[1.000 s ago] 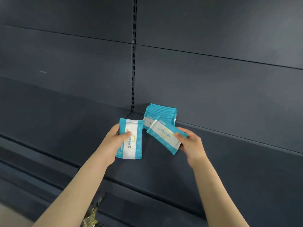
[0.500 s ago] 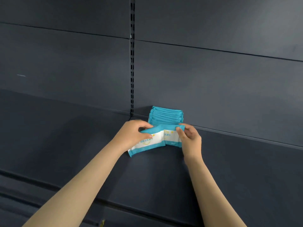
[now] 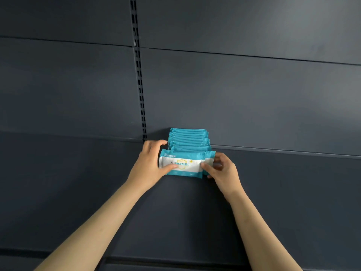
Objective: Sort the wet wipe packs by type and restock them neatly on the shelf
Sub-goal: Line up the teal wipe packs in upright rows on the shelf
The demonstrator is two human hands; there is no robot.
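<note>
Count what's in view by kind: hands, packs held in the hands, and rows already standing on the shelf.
Hands: 2, left hand and right hand.
Held packs: 2, front pack and second pack just behind it.
Standing rows: 1, row of packs; its packs sit too tight to count.
Total: 5.

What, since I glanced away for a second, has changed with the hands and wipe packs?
The left hand and right hand brought their two separate packs together and set them against the front of the row on the shelf. Both hands now hold the front pack by its ends. The row itself stayed put.
</note>
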